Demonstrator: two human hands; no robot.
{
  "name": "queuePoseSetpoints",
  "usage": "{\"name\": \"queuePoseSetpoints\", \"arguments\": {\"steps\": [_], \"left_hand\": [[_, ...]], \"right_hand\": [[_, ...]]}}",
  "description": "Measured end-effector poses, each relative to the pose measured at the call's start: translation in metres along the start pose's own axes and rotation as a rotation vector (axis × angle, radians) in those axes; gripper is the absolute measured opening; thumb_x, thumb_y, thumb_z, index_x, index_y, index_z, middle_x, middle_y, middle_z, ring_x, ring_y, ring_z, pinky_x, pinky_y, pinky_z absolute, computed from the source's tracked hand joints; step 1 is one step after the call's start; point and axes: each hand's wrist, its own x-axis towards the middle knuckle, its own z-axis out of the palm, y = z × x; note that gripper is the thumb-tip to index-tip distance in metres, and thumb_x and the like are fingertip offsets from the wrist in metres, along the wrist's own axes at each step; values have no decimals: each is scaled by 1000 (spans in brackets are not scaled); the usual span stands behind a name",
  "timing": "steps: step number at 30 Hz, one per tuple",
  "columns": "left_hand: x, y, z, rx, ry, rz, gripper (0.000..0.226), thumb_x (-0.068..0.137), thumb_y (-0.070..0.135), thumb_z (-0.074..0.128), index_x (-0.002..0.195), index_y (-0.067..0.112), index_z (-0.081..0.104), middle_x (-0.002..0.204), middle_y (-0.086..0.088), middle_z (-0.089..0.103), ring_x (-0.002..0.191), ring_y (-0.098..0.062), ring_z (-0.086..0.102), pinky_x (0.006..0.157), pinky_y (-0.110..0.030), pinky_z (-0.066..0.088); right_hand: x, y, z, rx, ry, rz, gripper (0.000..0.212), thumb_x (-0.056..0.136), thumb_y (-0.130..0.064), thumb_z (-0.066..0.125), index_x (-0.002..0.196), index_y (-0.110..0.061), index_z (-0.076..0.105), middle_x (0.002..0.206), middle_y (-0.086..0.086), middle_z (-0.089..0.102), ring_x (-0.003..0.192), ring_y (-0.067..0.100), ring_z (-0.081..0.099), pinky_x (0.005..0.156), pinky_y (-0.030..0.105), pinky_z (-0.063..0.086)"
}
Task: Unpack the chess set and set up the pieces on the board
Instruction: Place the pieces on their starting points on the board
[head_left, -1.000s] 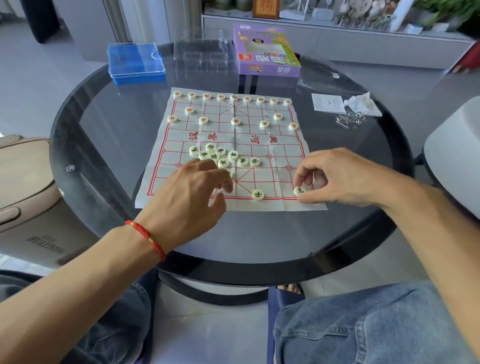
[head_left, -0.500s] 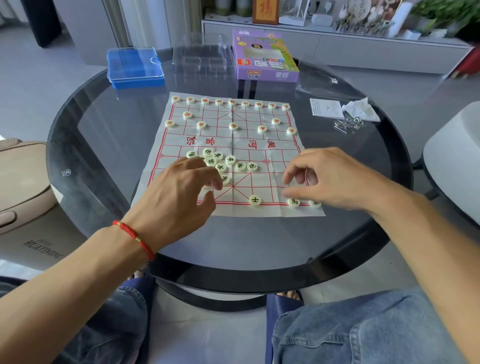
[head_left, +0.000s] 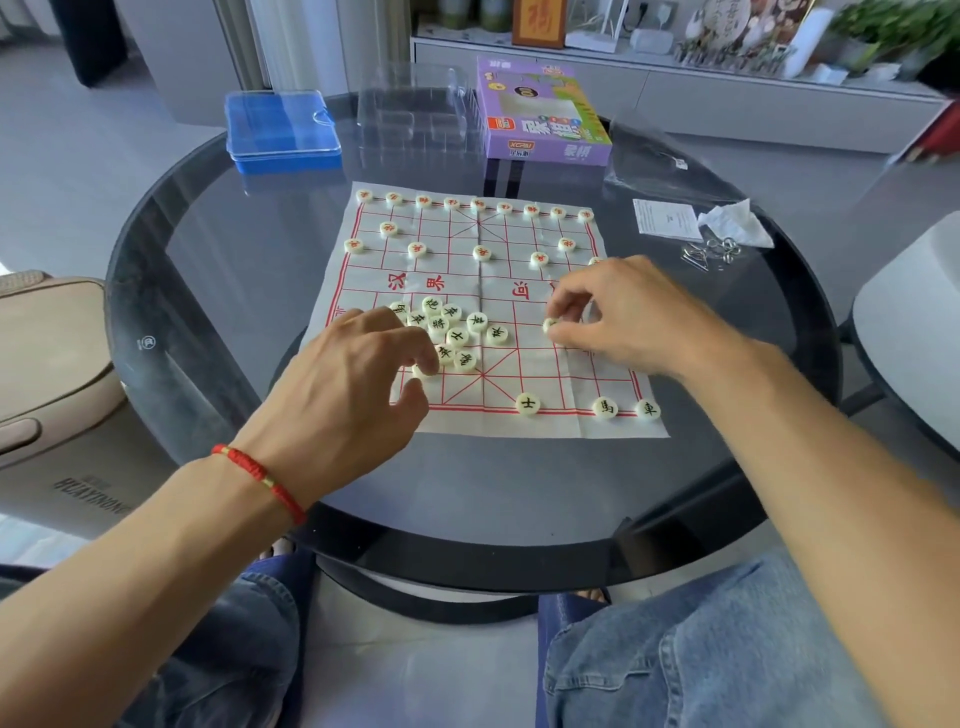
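Note:
A white paper board (head_left: 524, 291) with red lines lies on the round glass table (head_left: 208, 270). Red-marked pieces (head_left: 482, 253) stand in rows on its far side. A loose pile of black-marked pieces (head_left: 452, 327) sits left of centre. Three black pieces stand on the near line: one (head_left: 528, 404) in the middle, two (head_left: 604, 407) (head_left: 648, 409) at the right corner. My left hand (head_left: 353, 395) pinches a piece (head_left: 423, 370) at the pile's near edge. My right hand (head_left: 623, 317) pinches another piece (head_left: 550, 325) right of the pile.
At the table's far side stand a blue plastic case (head_left: 283, 130), a clear plastic tray (head_left: 415, 114) and the purple game box (head_left: 540, 111). A paper slip (head_left: 665, 218), a tissue (head_left: 735, 226) and metal rings (head_left: 711, 252) lie at the right. A beige bag (head_left: 47, 353) sits left.
My right hand left a piece at the near right corner, moved up toward the middle and picked another piece. My left hand stayed at the pile, fingers closing on a piece.

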Motion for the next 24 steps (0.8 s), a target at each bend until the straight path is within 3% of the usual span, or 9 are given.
{"name": "queuePoseSetpoints", "arguments": {"steps": [4,9,14,24], "left_hand": [[0,4,-2,-30,28,15,17,85,13,64,95,25,72,97,6,65,85,-16,58,74,-33,52],[0,3,-3,-21,57,4,17,85,13,65,95,25,72,97,7,66,87,-17,58,75,-34,52],[1,0,-2,5,55,-15,16,86,14,64,97,23,73,99,3,67,90,-18,57,77,-34,49],[2,-1,-2,10,43,-26,16,88,17,64,100,22,73,105,1,69,93,-20,60,79,-39,54]], "right_hand": [[-16,25,-12,65,-13,103,10,84,-39,81,86,-32,74,86,-17,72,85,-1,61,71,24,45],[-21,32,-7,51,-42,121,10,84,-39,82,88,-33,74,88,-14,72,87,0,65,69,21,45],[-20,34,-3,7,-79,117,13,82,-44,81,86,-35,72,96,-13,67,89,5,64,79,35,55],[-18,32,-2,-10,-75,88,13,85,-42,79,91,-34,71,100,-13,64,89,3,60,75,30,48]]}}
